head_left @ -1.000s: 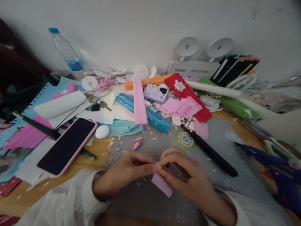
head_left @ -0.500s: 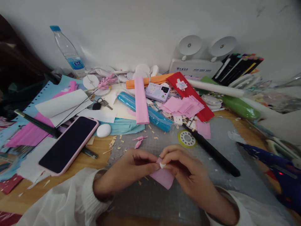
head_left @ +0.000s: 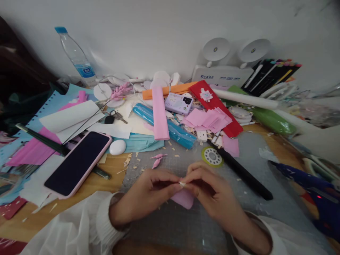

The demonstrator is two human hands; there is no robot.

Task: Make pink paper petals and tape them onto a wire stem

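Note:
Both hands meet over the grey cutting mat [head_left: 170,230], pinching a small piece of pink crepe paper [head_left: 183,199] between them. My left hand [head_left: 151,189] grips its upper left side with thumb and forefinger. On the other side, my right hand [head_left: 209,187] has its fingertips closed at the paper's top edge. A tiny white bit [head_left: 182,183] shows between the fingertips; its kind is unclear. Just beyond my left hand lie two small twisted pink paper buds [head_left: 157,161]. A yellow-green tape roll [head_left: 212,156] rests behind my right hand.
At left lie a phone [head_left: 78,163] and a white oval case [head_left: 117,147]. Pink paper squares [head_left: 208,119] pile up at the back, near a blue roll [head_left: 175,132]. To the right are a black pen-like tool [head_left: 247,175] and a blue glue gun [head_left: 313,187] with a red light.
My fingers have drawn closer together around the top of the pink paper, and its lower edge now curls and shows less. The camera view has shifted slightly.

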